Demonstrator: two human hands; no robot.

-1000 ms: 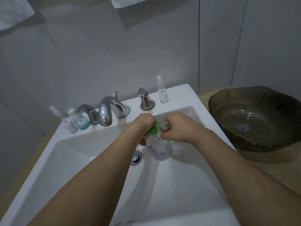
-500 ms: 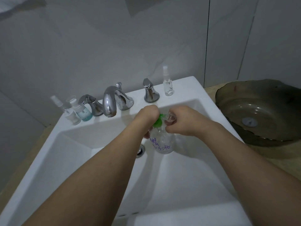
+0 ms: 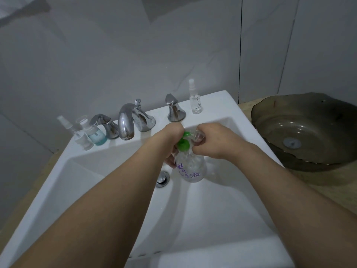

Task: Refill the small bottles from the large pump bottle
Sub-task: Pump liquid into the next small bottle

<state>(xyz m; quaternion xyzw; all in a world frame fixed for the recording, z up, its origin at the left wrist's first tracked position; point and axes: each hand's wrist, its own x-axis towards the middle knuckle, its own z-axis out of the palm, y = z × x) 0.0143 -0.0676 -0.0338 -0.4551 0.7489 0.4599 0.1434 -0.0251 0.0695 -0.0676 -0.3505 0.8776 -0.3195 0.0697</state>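
At frame centre, over the sink [image 3: 222, 219]: left hand [image 3: 172, 136] wraps the green pump head [image 3: 183, 143] of the large pump bottle [image 3: 190, 167], grip clamped to press. Right hand [image 3: 212, 141] pinches a small clear bottle [image 3: 199, 135] at the nozzle, likely to catch drips over the basin. Upper left, near the faucet [image 3: 126, 122], more small bottles [image 3: 87, 134] wait; one spray bottle [image 3: 195, 98] stands upper centre-right.

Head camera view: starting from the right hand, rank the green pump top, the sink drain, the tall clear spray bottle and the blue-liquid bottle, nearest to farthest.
From the right hand:
1. Green pump top, right beside its fingers.
2. Sink drain, below and left in the basin.
3. Tall clear spray bottle, on the back rim; close to the drain's distance, ranking unsure.
4. Blue-liquid bottle, far left on the rim.
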